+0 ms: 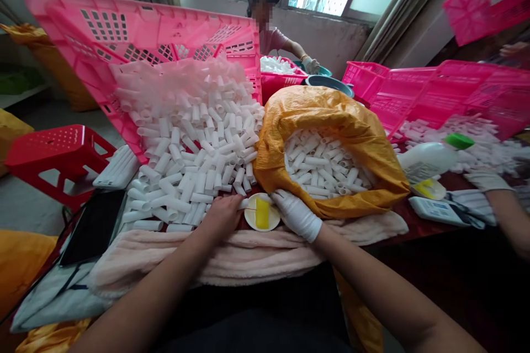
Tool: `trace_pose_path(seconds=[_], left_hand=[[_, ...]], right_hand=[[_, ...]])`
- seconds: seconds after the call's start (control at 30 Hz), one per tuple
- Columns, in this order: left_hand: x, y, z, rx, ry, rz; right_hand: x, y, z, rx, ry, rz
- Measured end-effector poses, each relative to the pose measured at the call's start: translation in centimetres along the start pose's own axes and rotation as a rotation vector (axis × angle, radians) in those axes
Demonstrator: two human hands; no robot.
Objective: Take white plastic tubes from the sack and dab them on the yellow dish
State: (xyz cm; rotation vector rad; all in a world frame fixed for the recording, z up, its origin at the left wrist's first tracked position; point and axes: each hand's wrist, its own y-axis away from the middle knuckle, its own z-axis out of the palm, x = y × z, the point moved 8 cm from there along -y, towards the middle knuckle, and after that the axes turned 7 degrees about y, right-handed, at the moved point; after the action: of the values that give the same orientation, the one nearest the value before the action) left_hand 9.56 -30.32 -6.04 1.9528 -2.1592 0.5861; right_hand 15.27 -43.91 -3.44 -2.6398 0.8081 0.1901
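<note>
My left hand [223, 216], bare, is closed at the near edge of a heap of short white plastic tubes [202, 176]. A single white tube [243, 204] pokes out from its fingertips beside a small round cream dish [251, 218]. Across the dish lies a yellow piece [262, 214], and a thin dark line runs from the tube towards it. On the dish's other side is my right hand [296, 215] in a white glove, fingers together against the rim of an orange woven sack [372, 121]. What its fingertips hold is hidden. More tubes [317, 162] fill the sack.
A pink crate [149, 27] is tipped behind the heap. A folded pinkish towel [174, 259] lines the table's front edge. At left are a dark tablet [93, 226] and red stool [62, 160]. Co-workers sit behind and at right, near a green-capped bottle [430, 161].
</note>
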Motion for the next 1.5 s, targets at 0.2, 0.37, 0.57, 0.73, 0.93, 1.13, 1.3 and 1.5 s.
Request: trace_pose_path(seconds=[0.2,0.37,0.57,0.73,0.93,1.13,1.3,1.5], left_hand=[[0.4,0.1,0.1,-0.031,-0.021,0.015],[0.5,0.1,0.0,-0.035,-0.02,0.01],[0.5,0.0,-0.2,-0.011,-0.031,-0.002],[0.5,-0.1,-0.5,0.008,-0.014,-0.003],[0.4,-0.1,-0.5,0.0,0.0,-0.002],[0.2,-0.2,-0.2,-0.004,-0.006,-0.009],[0.0,-0.3,-0.2,0.014,-0.017,-0.01],[-0.2,-0.4,-0.8,0.048,0.009,-0.047]], right_hand=[[-0.2,1.1,-0.6,0.061,0.011,-0.021],[-1.3,1.6,0.6,-0.001,0.085,-0.2],[-1.1,2.4,-0.2,0.109,0.053,-0.202],[-2.1,3.1,-0.2,0.078,-0.001,-0.307],[-2.1,3.2,-0.5,0.14,0.034,-0.209],[-2.1,3.8,-0.6,0.174,0.009,-0.269],[-2.9,4.3,0.2,0.084,0.128,-0.365],[-5.0,4.2,-0.2,0.045,-0.12,-0.467]])
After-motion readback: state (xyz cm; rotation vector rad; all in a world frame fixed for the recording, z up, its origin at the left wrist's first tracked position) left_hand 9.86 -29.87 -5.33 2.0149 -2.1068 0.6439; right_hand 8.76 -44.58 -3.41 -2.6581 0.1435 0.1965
